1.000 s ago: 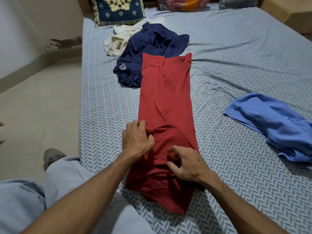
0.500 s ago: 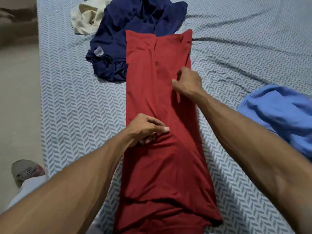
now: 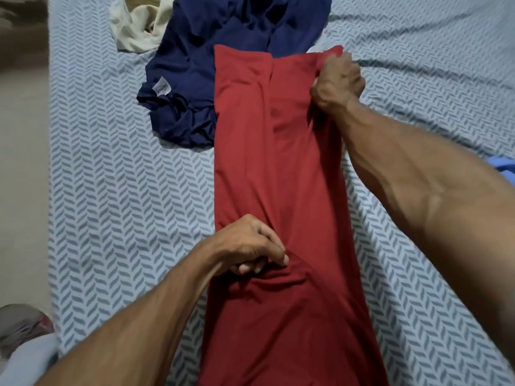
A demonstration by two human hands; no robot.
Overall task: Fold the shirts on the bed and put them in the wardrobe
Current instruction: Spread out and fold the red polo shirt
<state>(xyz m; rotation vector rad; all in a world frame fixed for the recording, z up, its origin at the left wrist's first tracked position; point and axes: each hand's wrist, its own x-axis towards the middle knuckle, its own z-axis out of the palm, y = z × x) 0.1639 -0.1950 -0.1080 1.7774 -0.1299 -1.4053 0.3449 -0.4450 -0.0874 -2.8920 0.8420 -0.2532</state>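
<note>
A red shirt (image 3: 276, 168), folded into a long narrow strip, lies lengthwise on the bed (image 3: 119, 196). My left hand (image 3: 248, 246) pinches the cloth at the strip's left edge, about halfway along it, and the fabric bunches under the fingers. My right hand (image 3: 338, 80) grips the far right corner of the strip, fingers curled round the edge. A crumpled navy shirt (image 3: 211, 68) lies at the far end, partly under the red one. A cream shirt (image 3: 136, 26) lies crumpled beyond it to the left.
The sheet has a grey-blue chevron pattern. A sliver of a light blue shirt (image 3: 503, 165) shows at the right edge behind my forearm. The floor (image 3: 22, 190) runs along the bed's left side, with my shoe (image 3: 22, 324) and trouser leg at the lower left.
My right hand has slid up the red shirt's right edge from near the bottom to its far corner. My left hand has stayed near the middle. The camera has moved closer.
</note>
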